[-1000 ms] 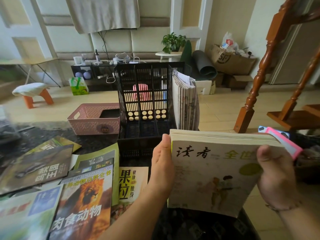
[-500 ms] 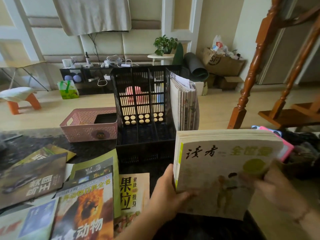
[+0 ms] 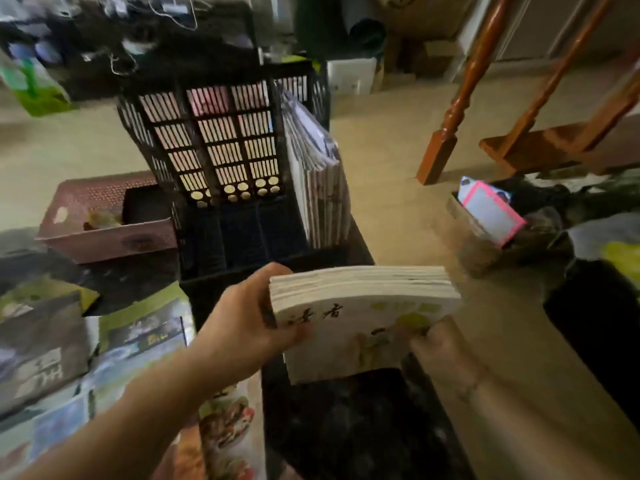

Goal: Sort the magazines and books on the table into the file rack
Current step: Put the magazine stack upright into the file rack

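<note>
Now both hands hold a stack of magazines (image 3: 363,306) just in front of the black file rack (image 3: 225,161).
Left hand (image 3: 242,327), at nine o'clock of the stack, pinches its spine edge between thumb and fingers; right hand (image 3: 436,344), at five o'clock, is blurred, finger state unclear. More magazines (image 3: 318,174) stand in the rack's rightmost slot.

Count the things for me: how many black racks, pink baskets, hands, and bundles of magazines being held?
Black file rack: 1
Pink basket: 1
Hands: 2, the left hand and the right hand
Held bundle of magazines: 1
Total: 5
</note>
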